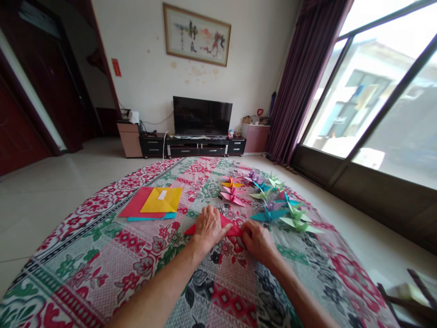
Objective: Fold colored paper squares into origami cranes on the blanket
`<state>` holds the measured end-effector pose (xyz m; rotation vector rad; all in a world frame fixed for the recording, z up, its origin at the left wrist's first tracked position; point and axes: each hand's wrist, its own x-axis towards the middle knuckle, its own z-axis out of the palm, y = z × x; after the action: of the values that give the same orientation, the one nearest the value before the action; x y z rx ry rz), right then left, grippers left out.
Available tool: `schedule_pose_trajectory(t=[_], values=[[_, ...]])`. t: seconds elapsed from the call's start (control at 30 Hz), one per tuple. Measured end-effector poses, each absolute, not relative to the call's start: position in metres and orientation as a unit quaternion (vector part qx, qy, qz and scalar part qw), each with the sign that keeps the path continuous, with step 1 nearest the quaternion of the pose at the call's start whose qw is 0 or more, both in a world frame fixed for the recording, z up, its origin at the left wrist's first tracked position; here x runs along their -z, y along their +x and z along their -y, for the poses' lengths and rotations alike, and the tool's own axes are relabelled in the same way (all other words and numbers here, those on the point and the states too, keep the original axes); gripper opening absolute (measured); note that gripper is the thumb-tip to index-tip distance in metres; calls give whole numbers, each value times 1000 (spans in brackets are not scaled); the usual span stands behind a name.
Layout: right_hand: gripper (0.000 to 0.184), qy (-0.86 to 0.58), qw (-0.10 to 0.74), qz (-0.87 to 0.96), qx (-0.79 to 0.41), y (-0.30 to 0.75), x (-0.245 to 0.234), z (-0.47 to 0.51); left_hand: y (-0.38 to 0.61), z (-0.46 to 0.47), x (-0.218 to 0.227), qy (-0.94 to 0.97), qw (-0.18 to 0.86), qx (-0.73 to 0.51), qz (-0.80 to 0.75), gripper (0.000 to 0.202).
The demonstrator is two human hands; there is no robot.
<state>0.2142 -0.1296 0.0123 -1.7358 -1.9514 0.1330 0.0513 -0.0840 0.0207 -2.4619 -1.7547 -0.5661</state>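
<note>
A folded sheet of red origami paper (225,224) lies on the patterned tablecloth in front of me, its pointed ends showing to the left and right. My left hand (209,224) rests over the left part of it, fingers curled down and thumb pressed on the paper. At its right end, my right hand (256,237) has its fingers closed, pinching the corner. My palms and fingers hide part of the sheet. Beyond my right hand stand several folded paper cranes, among them a teal crane (269,213), a light green crane (298,223) and a pink crane (232,196).
Left of my hands lies a stack of paper: a yellow sheet (162,202) with a white label, a red sheet (136,204) and a blue sheet (150,218). The round table's tablecloth (112,255) is floral. Behind are a television (202,116) and a low cabinet (196,149).
</note>
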Motion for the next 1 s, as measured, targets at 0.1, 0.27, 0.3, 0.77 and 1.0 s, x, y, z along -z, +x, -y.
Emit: schedule_pose_trajectory(t=[0.1, 0.27, 0.3, 0.77, 1.0], values=[[18, -647, 257, 717, -47, 214, -11, 129, 54, 87, -22, -796, 30, 178, 577, 60], [20, -673, 253, 694, -33, 210, -9, 130, 59, 90, -20, -789, 34, 181, 586, 64], [20, -679, 249, 690, -27, 208, -9, 131, 59, 91, -19, -789, 36, 182, 586, 64], [19, -730, 165, 663, 6, 207, -18, 138, 60, 91, -20, -789, 24, 179, 587, 66], [14, -719, 183, 670, 12, 209, -15, 140, 61, 92, -20, -789, 27, 172, 589, 64]])
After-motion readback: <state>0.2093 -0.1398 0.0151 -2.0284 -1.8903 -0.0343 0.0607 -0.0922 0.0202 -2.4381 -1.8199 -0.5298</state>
